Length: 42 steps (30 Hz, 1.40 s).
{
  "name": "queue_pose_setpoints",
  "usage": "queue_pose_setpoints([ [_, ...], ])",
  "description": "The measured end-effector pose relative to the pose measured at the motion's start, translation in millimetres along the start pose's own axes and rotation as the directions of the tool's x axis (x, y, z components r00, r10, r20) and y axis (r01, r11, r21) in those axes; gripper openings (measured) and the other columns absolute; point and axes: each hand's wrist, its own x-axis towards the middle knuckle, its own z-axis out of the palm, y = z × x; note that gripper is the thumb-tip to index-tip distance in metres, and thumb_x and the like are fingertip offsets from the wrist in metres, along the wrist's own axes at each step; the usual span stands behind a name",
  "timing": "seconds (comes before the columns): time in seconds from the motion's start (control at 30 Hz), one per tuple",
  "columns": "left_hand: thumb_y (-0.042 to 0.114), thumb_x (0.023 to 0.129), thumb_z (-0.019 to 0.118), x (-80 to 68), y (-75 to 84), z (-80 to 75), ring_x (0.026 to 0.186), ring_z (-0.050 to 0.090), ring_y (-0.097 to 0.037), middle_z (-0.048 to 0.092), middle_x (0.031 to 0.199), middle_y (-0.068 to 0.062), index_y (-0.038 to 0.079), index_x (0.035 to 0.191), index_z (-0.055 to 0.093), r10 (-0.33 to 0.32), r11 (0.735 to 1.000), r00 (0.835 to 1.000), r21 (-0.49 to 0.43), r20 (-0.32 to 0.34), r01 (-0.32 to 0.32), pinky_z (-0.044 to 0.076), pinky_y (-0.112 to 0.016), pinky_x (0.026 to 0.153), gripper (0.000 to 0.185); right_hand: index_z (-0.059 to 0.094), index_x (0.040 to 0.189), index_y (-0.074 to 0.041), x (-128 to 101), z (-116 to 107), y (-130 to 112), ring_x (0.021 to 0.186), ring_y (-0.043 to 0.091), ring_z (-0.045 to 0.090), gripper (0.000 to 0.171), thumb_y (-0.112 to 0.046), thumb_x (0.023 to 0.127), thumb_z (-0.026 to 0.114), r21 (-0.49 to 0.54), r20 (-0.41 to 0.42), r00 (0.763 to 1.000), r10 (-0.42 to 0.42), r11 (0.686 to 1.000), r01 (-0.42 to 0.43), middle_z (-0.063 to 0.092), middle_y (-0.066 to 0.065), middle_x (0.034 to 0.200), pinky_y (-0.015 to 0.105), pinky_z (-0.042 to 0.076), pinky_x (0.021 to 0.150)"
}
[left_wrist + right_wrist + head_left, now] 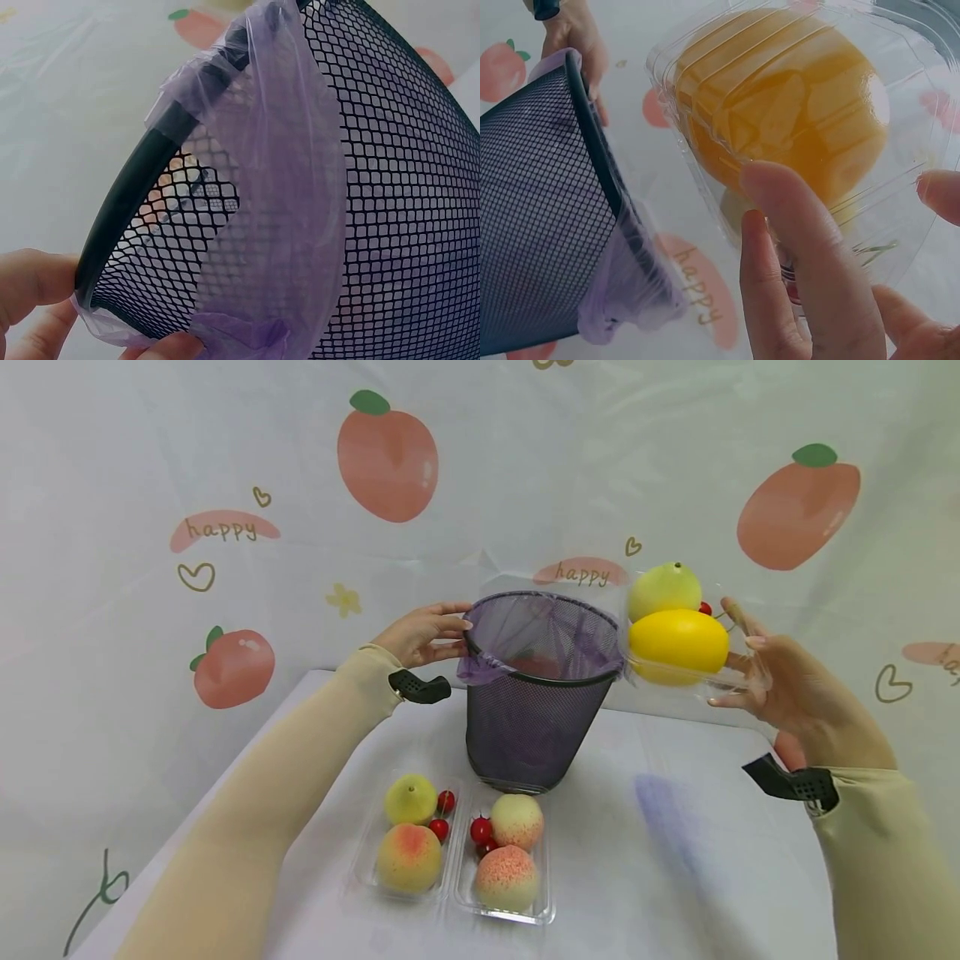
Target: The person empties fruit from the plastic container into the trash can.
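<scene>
At the left rim of a black mesh bin (536,731), my left hand (422,635) pinches the edge. A thin purple bag (289,202) lines the bin and folds over its rim. My right hand (798,681) grips a clear plastic container (922,82), which is raised and tilted beside the bin's right rim. Inside it lie a smooth yellow fruit (678,643), a pale green-yellow fruit (666,589) and a small red cherry (705,608). Part of the right hand shows through the clear plastic.
Two clear containers stand on the white table (622,860) in front of the bin. The left one holds a peach (409,858), a yellow-green fruit (411,799) and cherries (446,802); the right one holds two speckled peaches (507,878) and cherries. A fruit-printed sheet (525,468) hangs behind.
</scene>
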Motion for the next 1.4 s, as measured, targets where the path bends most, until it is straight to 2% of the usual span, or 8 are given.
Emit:
queue_pose_setpoints([
  [0.17, 0.005, 0.094, 0.061, 0.5, -0.8, -0.2, 0.097, 0.056, -0.019, 0.052, 0.111, -0.006, 0.019, 0.141, 0.05, 0.0, 1.0, 1.0, -0.003, 0.0, 0.0, 0.049, -0.036, 0.103, 0.05, -0.003, 0.153, -0.045, 13.4, 5.2, -6.2, 0.123, 0.029, 0.055, 0.064, -0.024, 0.102, 0.03, -0.067, -0.042, 0.999, 0.022, 0.997, -0.025, 0.035, 0.001, 0.145, 0.041, 0.057, 0.087],
  [0.4, 0.005, 0.093, 0.062, 0.7, -1.3, -0.7, 0.097, 0.056, -0.019, 0.052, 0.11, -0.006, 0.019, 0.141, 0.05, 0.0, 1.0, 1.0, -0.005, 0.006, 0.0, 0.055, -0.031, 0.091, 0.051, -0.004, 0.153, -0.044, 32.4, 16.6, -10.2, 0.119, 0.028, 0.058, 0.064, -0.025, 0.103, 0.031, -0.071, -0.077, 0.997, 0.026, 0.997, -0.031, 0.005, 0.009, 0.151, 0.038, 0.058, 0.084],
  [0.57, 0.005, 0.093, 0.062, -0.6, -0.8, -0.1, 0.097, 0.056, -0.019, 0.052, 0.11, -0.006, 0.019, 0.14, 0.05, 0.0, 1.0, 1.0, -0.008, 0.002, 0.0, 0.054, -0.032, 0.093, 0.051, -0.002, 0.153, -0.045, 46.5, 22.1, -11.8, 0.117, 0.03, 0.06, 0.066, -0.025, 0.102, 0.035, -0.054, -0.097, 0.995, 0.024, 0.998, -0.029, -0.014, 0.016, 0.155, 0.038, 0.059, 0.081],
  [0.73, 0.004, 0.093, 0.062, -1.5, -1.0, 0.2, 0.095, 0.056, -0.018, 0.052, 0.109, -0.006, 0.019, 0.141, 0.05, 0.002, 1.0, 1.0, -0.005, 0.003, -0.002, 0.053, -0.033, 0.095, 0.051, 0.001, 0.153, -0.045, 57.0, 27.2, -13.7, 0.115, 0.029, 0.06, 0.067, -0.024, 0.102, 0.039, -0.052, -0.135, 0.99, 0.041, 0.997, -0.049, 0.0, 0.014, 0.152, 0.039, 0.06, 0.079],
  [0.93, 0.004, 0.093, 0.061, -0.2, -1.2, 0.4, 0.096, 0.056, -0.018, 0.053, 0.109, -0.006, 0.018, 0.141, 0.05, 0.008, 1.0, 1.0, -0.014, 0.005, -0.008, 0.05, -0.036, 0.101, 0.051, -0.002, 0.153, -0.046, 66.8, 33.6, -15.5, 0.115, 0.022, 0.061, 0.071, -0.026, 0.101, 0.042, -0.081, -0.183, 0.982, 0.055, 0.994, -0.071, -0.012, 0.018, 0.156, 0.036, 0.06, 0.078],
  [1.17, 0.004, 0.093, 0.062, -0.7, -0.2, 1.1, 0.098, 0.056, -0.019, 0.052, 0.111, -0.005, 0.018, 0.141, 0.05, 0.004, 1.0, 1.0, -0.01, 0.005, -0.004, 0.053, -0.032, 0.094, 0.051, 0.002, 0.153, -0.047, 75.4, 34.2, -17.2, 0.109, 0.023, 0.061, 0.071, -0.029, 0.1, 0.045, -0.077, -0.235, 0.971, 0.053, 0.994, -0.073, 0.015, 0.012, 0.142, 0.037, 0.06, 0.078],
  [1.4, 0.004, 0.093, 0.061, -1.4, -0.6, 0.9, 0.097, 0.056, -0.018, 0.052, 0.111, -0.006, 0.018, 0.141, 0.05, 0.009, 1.0, 1.0, -0.007, 0.006, -0.009, 0.051, -0.035, 0.099, 0.051, 0.011, 0.151, -0.05, 83.7, 36.4, -18.2, 0.103, 0.023, 0.063, 0.069, -0.028, 0.099, 0.049, -0.085, -0.315, 0.947, 0.066, 0.992, -0.098, 0.015, 0.01, 0.139, 0.038, 0.061, 0.075],
])
